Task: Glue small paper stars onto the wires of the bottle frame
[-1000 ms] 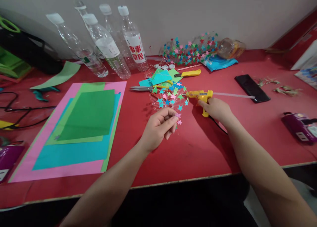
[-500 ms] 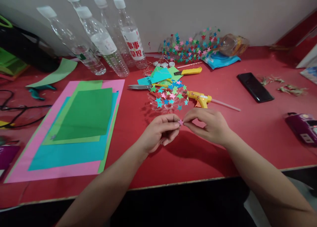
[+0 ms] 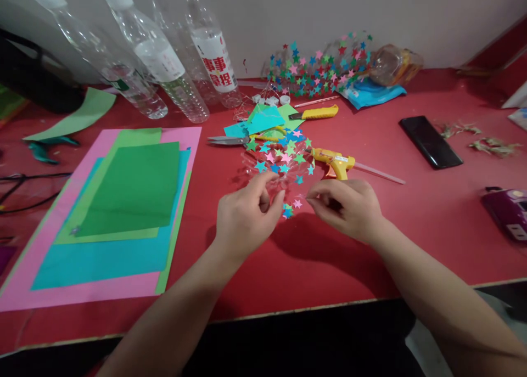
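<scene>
My right hand [image 3: 343, 206] pinches a thin, nearly invisible strand at its fingertips, with a pink star [image 3: 297, 203] just to the left of them. Beside that star, a few blue and green stars [image 3: 287, 211] show low over the red table. My left hand [image 3: 249, 209] has its thumb and index finger apart, with nothing between them. Behind both hands stands a clear plastic piece covered in colored stars [image 3: 284, 155]. A yellow glue gun [image 3: 335, 162] lies just right of it.
Scissors [image 3: 228, 140], a yellow cutter [image 3: 319, 112] and paper scraps lie farther back. Colored sheets [image 3: 132, 190] cover the left side, with plastic bottles [image 3: 214, 58] behind. A black phone [image 3: 430, 141] rests at the right.
My left hand has let go of the pink star and moved left, its fingers opening. More small stars now show between the hands. My right hand has stayed nearly in place; the view has shifted slightly.
</scene>
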Demonstrator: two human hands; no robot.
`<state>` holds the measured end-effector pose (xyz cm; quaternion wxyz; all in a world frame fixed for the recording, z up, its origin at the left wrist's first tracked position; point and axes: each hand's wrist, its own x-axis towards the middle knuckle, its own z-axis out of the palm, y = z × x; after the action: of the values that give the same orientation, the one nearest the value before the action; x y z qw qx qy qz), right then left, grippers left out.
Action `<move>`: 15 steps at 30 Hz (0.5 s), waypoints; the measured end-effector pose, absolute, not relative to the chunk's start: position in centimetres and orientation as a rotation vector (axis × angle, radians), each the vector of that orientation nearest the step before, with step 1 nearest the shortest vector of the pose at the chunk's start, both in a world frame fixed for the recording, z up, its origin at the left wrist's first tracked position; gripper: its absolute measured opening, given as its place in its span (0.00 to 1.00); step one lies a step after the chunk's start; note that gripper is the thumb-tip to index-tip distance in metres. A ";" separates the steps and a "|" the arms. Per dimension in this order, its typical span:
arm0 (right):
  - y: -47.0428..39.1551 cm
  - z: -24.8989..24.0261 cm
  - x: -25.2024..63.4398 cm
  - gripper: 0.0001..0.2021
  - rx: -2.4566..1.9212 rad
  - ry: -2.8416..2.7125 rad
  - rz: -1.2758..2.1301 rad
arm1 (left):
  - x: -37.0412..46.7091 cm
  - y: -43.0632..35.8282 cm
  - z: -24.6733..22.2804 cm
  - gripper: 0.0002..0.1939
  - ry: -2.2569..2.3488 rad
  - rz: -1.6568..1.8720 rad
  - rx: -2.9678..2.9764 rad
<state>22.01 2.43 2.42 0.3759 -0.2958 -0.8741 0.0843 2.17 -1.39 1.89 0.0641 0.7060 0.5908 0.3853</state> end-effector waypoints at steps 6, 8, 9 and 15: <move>3.0 1.2 21.0 0.07 -0.745 -2.318 0.057 | 2.2 -0.9 0.8 0.05 1.791 1.152 2.265; 3.2 1.0 20.7 0.09 -0.764 -2.332 0.019 | 2.3 -0.9 0.8 0.05 1.767 1.168 2.260; 3.3 1.0 20.6 0.09 -0.765 -2.336 0.010 | 2.3 -0.9 0.8 0.05 1.756 1.172 2.252; 3.4 0.7 20.4 0.07 -0.715 -2.348 -0.020 | 2.4 -1.1 0.8 0.07 1.711 1.156 2.226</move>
<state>20.43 3.35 0.75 0.3367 -0.2744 -0.9007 -0.0075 2.41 -1.09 0.77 0.0527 0.7320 0.5629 0.3801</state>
